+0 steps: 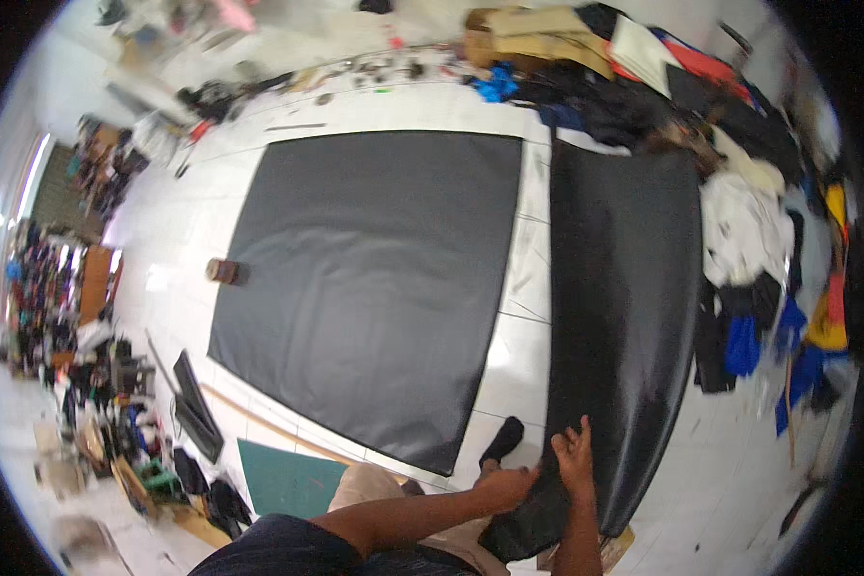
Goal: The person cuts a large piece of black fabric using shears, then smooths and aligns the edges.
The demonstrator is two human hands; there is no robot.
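Observation:
A long black sheet of smooth leather-like material stretches away from me on the right, its near end raised and bunched by my legs. My left hand is closed at the left edge of this near end, its fingertips partly hidden. Just right of it, my right hand is over the sheet with fingers apart, gripping nothing visible. A wide dark grey sheet of similar material lies flat on the floor to the left, with a small brown cylindrical object at its left edge.
A green board and a dark folded strip lie at the lower left. Piled cloth borders the long sheet on the right. Scattered small items line the far wall, and cluttered goods stand at left. My socked foot rests between the sheets.

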